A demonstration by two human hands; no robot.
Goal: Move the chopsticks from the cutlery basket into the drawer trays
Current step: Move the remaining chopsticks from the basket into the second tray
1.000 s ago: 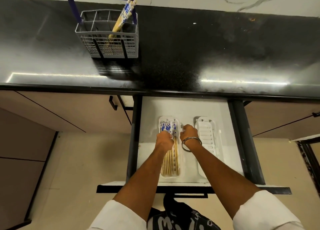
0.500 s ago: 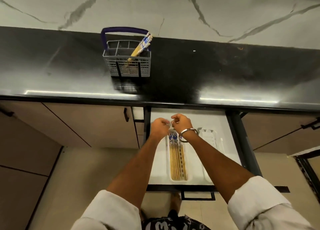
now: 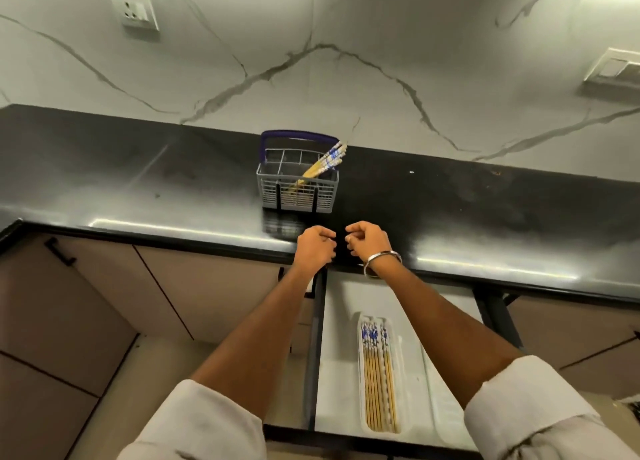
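A black countertop (image 3: 450, 210) runs across the middle of the frame, glossy, with bright streaks of reflected light along its front edge and a few small specks at centre right. Behind it, filling the upper half, stands a white marble-look wall (image 3: 311, 43) with grey veins branching across it. A white socket plate (image 3: 133, 7) sits on the wall at upper left, and a second white switch plate (image 3: 613, 69) at the far right edge. Below the countertop at left are beige cabinet doors (image 3: 86, 296) with dark seams, one with a black handle (image 3: 60, 253). A pale floor (image 3: 156, 373) shows at lower left.
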